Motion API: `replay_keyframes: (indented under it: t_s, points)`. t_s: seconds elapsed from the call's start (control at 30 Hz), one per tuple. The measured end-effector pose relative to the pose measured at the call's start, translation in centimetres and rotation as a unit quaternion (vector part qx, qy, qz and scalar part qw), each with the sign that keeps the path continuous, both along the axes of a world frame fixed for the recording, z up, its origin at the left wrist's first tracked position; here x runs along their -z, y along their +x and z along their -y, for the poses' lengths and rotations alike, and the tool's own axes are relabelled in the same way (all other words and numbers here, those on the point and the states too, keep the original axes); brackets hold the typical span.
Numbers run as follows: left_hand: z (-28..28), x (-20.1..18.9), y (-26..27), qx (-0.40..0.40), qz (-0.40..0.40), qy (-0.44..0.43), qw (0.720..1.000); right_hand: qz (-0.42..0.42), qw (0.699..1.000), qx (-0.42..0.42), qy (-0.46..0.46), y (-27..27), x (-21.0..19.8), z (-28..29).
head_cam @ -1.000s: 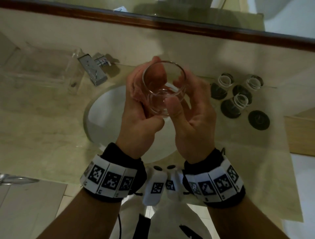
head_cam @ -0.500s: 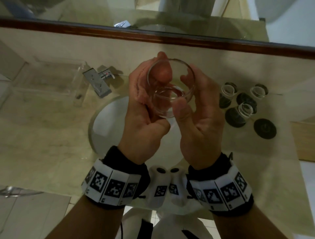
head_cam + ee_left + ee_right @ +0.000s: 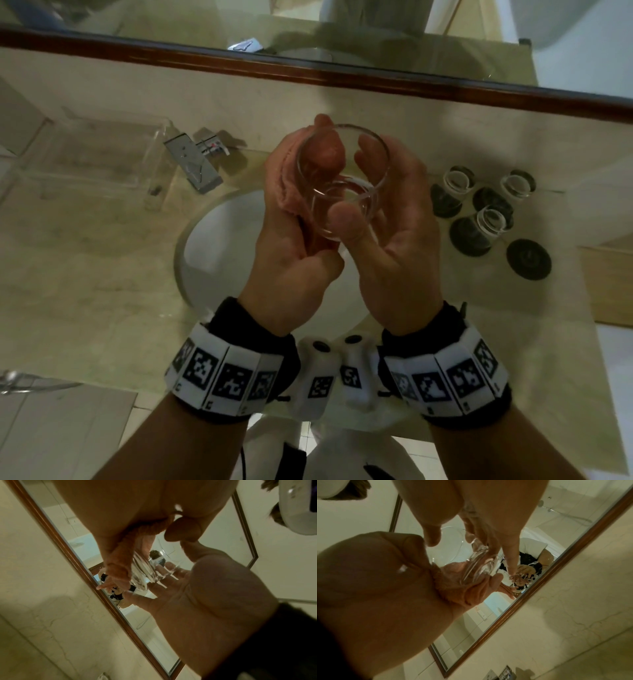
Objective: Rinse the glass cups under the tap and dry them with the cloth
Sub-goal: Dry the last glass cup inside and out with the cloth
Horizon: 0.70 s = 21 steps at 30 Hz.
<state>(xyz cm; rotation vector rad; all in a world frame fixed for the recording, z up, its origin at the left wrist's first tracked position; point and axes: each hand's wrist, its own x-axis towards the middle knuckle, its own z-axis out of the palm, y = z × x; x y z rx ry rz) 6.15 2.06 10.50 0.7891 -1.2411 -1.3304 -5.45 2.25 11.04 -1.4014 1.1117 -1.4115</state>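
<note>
A clear glass cup [image 3: 346,192] is held above the sink, its mouth tilted towards me. My left hand [image 3: 294,240] holds a pink cloth [image 3: 286,181] wrapped against the cup's left side and base. My right hand [image 3: 394,222] grips the cup, thumb on the near wall and fingers behind the far rim. The left wrist view shows the cloth [image 3: 120,563] pressed against the glass [image 3: 147,572]. The right wrist view shows the cloth [image 3: 453,588] bunched under the cup [image 3: 479,566].
The tap [image 3: 193,164] stands left of the white sink basin [image 3: 219,246]. Three more glass cups [image 3: 489,219] sit on dark coasters at the right, beside one bare coaster [image 3: 528,258]. A clear tray [image 3: 96,154] lies far left. A wood-framed mirror [image 3: 342,31] runs behind.
Both hands keep the same hold on cup and cloth. They have drifted slightly away from me towards the mirror, and my view has tilted a little.
</note>
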Motion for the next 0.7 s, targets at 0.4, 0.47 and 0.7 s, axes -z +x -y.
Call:
replay_keyframes:
  t_s: [0.4,0.47,0.7]
  points:
    - [-0.9,-1.3,0.7,-0.07,-0.097,0.13,0.984,-0.228,0.972,-0.024,-0.046,-2.2,0.0,1.3]
    - [-1.0,-1.3,0.7,-0.122,-0.069,0.148,0.979,-0.303,0.949,0.024,-0.086,-2.6,-0.1,1.6]
    - [-0.6,-1.1,1.4,-0.159,0.005,0.122,0.98,-0.412,0.897,0.077,-0.138,-2.3,-0.8,1.6]
